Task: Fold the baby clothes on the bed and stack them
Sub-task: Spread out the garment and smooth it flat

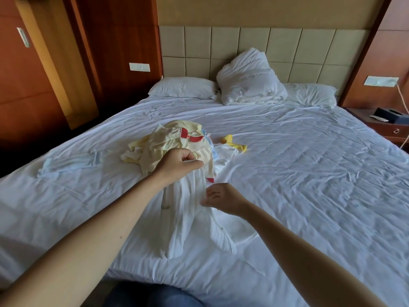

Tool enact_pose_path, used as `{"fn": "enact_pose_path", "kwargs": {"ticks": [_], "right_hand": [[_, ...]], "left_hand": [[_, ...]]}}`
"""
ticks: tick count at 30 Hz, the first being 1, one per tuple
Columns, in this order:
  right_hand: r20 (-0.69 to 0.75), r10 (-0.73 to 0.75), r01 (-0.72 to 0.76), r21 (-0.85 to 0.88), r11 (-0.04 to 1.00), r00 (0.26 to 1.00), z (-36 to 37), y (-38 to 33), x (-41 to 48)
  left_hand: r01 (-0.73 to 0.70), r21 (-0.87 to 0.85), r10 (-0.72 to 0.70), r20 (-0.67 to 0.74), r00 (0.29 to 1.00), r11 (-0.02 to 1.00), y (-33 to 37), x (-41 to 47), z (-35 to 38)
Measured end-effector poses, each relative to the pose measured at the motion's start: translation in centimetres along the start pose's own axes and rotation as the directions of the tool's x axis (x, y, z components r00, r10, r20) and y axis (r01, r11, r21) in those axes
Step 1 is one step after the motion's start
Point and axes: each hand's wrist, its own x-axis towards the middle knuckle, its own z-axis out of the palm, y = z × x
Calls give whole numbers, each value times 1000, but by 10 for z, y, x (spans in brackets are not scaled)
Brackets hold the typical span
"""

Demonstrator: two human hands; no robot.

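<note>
White garment [186,209] in both hands

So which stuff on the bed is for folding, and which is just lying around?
For the job:
- white garment, pinched by the left hand and right hand
- pale yellow clothes pile
- light blue garment
- yellow sock

Just lying about:
- pillows
- bunched duvet
- bedside table

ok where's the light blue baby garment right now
In the head view the light blue garment lies flat on the bed's left side, apart from the yellow clothes pile.
</note>
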Motion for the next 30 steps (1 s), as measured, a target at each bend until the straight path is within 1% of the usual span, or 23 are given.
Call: {"fn": "enact_pose_path", "kwargs": {"ticks": [3, 8, 11, 15, 17, 19, 21, 23, 25, 27, 28, 30], "right_hand": [[-11, -7, 5, -135, 991, 1000, 6, 0, 1], [-36, 33, -39, -208, 977, 999, -11, 3, -1], [-46, 104, -110, -151, 982, 994, -28, 1, -5], [1, 177, -177, -76, 981, 984, -45, -10, -11], [32, 199, -199, -15, 980, 979, -51, -17, -13], [56, 199, -202, 68, 977, 978, -57, -23, -13], [60, 164, -171, 141, 975, 985, -65, -31, -15], [67, 103, -115, 207, 972, 992, -73, -40, -17], [60, 47, -62, 274, 960, 997, -81, -50, -19], [46, 44, -57, 344, 937, 998, -88, -56, -21], [47, 51, -64, 369, 927, 998, -90, -58, -22], [83, 58, -83, 354, 931, 995, -91, -53, -23]], "left_hand": [[4, 4, -4, -16, 1000, 1000, -5, 1, -5], [45, 79, -42, -36, 998, 996, -24, -2, -15], [106, 205, -103, -27, 994, 973, -38, -3, -17], [171, 377, -175, -24, 984, 910, -49, -7, -16], [184, 390, -192, -19, 981, 902, -52, -10, -15], [209, 337, -217, -14, 976, 918, -50, -13, -13], [184, 352, -187, -28, 982, 918, -44, -13, -12], [112, 418, -94, -65, 994, 901, -32, -13, -12], [21, 431, 17, -84, 996, 902, -16, -12, -13], [-65, 391, 101, -73, 992, 918, -5, -9, -14], [-88, 357, 118, -65, 991, 930, 0, -8, -14], [-92, 258, 105, -35, 994, 962, 1, -7, -11]]}}
